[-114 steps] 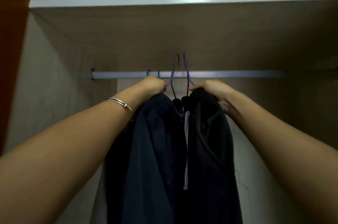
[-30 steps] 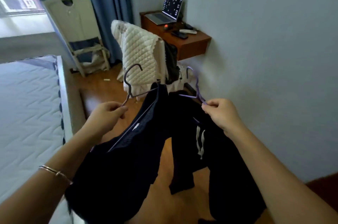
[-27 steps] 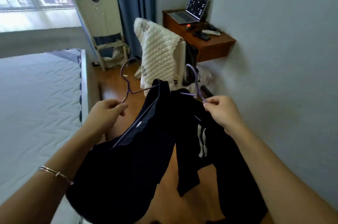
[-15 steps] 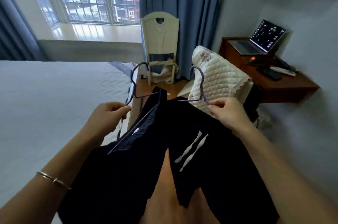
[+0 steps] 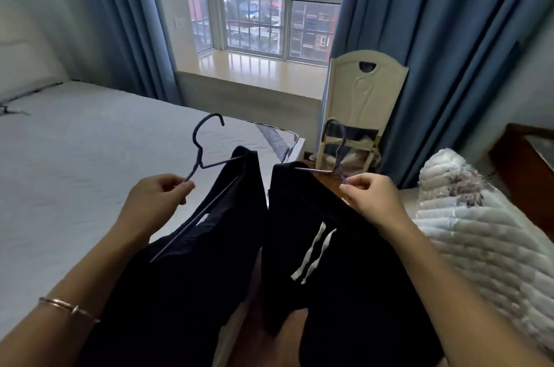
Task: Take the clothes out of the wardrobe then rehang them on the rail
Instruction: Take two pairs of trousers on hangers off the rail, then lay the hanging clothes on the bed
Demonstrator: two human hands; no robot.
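My left hand [image 5: 156,199] pinches a purple wire hanger [image 5: 200,154] carrying a dark navy garment [image 5: 192,261] that hangs down over the bed's edge. My right hand [image 5: 370,199] pinches a second purple hanger [image 5: 337,154] with black drawstring trousers [image 5: 344,276] on it; two white cords dangle from the waistband. Both hangers are held out in front of me at chest height, hooks up, a hand's width apart. The wardrobe and its rail are out of view.
A bed with a pale quilted mattress [image 5: 75,175] fills the left. A window [image 5: 263,1] with blue curtains [image 5: 443,46] lies straight ahead, with a cream chair [image 5: 364,91] below it. A white quilted cover [image 5: 485,235] is at the right, with a wooden desk [image 5: 527,157] behind it.
I have lifted both hangers off the wardrobe rail and turned left through the room, from the desk wall to the window and bed. Both hands keep their grip on the hangers.
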